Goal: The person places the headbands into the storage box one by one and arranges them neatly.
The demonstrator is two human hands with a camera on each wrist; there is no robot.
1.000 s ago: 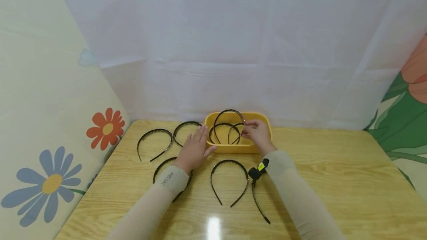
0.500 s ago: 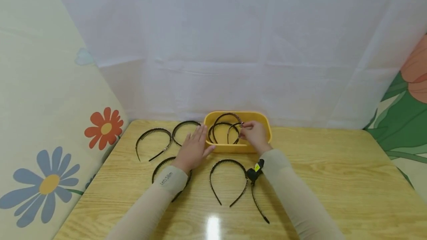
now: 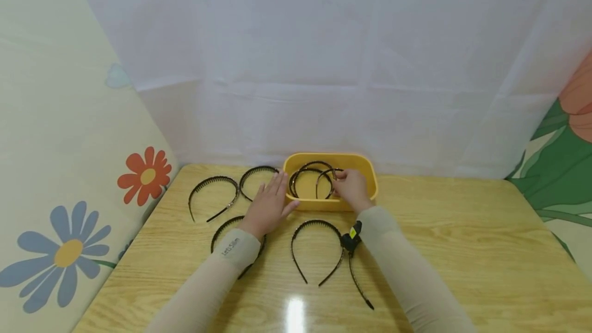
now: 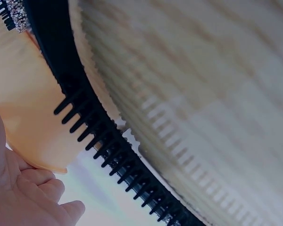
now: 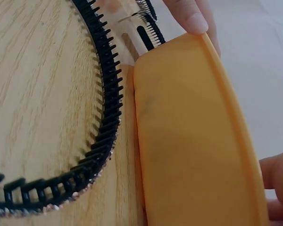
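A yellow plastic bin (image 3: pixel 361 166) stands at the back of the table, with several black toothed headbands (image 3: pixel 309 169) overlapping inside it. My right hand (image 3: pixel 353 189) reaches over the front rim and pinches one headband by its side; the fingertips are partly hidden. Fingers mostly straight, my left hand (image 3: pixel 265 207) rests against the bin's left end, thumb at the front corner. From the right wrist, the left thumb (image 5: pixel 195 21) touches the rim above the bin's outer wall (image 5: pixel 188 127). Close to the left wrist camera lies a toothed headband (image 4: pixel 118 155).
On the table (image 3: pixel 444 240), headbands lie at the far left (image 3: pixel 214 197), beside the bin (image 3: pixel 257 169), under the left forearm (image 3: pixel 225 226) and in front of the bin (image 3: pixel 317 222). Another headband (image 3: pixel 361 287) is partly covered by the right wrist camera (image 3: pixel 351 238). A white cloth (image 3: pixel 287 66) hangs behind.
My right hand has lowered slightly into the bin, and the raised headband has sunk with it onto the others. My left hand has stayed against the bin's end.
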